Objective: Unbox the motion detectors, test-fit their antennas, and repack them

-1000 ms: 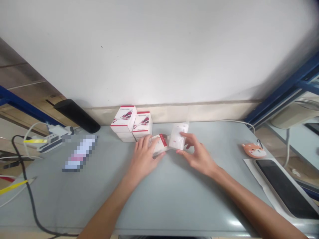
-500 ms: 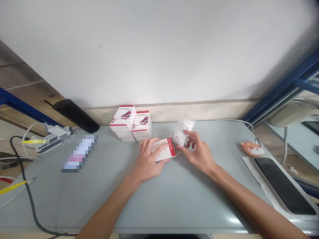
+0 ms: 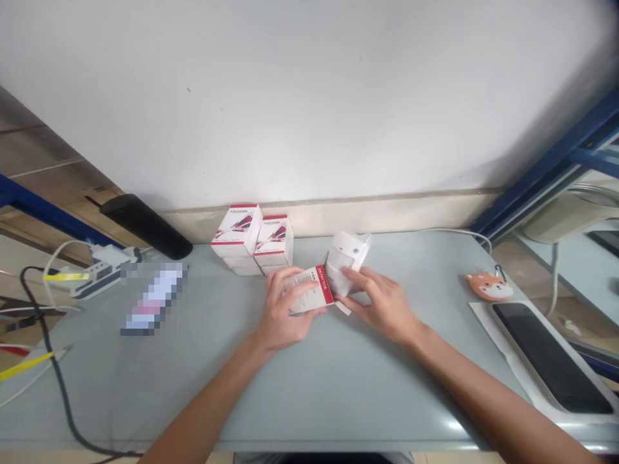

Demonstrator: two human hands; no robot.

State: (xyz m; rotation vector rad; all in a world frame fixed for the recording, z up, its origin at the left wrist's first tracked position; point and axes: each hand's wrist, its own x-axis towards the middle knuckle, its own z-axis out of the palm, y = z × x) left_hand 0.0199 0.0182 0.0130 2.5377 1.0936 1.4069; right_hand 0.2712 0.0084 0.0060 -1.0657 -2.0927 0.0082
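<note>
My left hand (image 3: 284, 304) grips a small white box with a red end (image 3: 309, 290) printed DETECTOR, with its fingers across the box's face. Beside it, my right hand (image 3: 382, 304) has its fingertips on a white device in a clear plastic wrap (image 3: 344, 265), which stands tilted just above them. The box and the wrapped device nearly touch. Behind my left hand are two stacks of white-and-red boxes (image 3: 236, 231) (image 3: 273, 241), and the lower boxes are partly out of sight.
The grey table (image 3: 203, 386) holds an orange fox-faced keyring pouch (image 3: 489, 287) and a black phone (image 3: 551, 357) on a white sheet at right. At left are a pixelated item (image 3: 153, 299), a black cylinder (image 3: 145, 225), a power strip (image 3: 97, 282) and a black cable (image 3: 53, 367).
The red-ended box has turned in my left hand, with its red end now toward the right. The wrapped device has tilted and shifted in my right hand.
</note>
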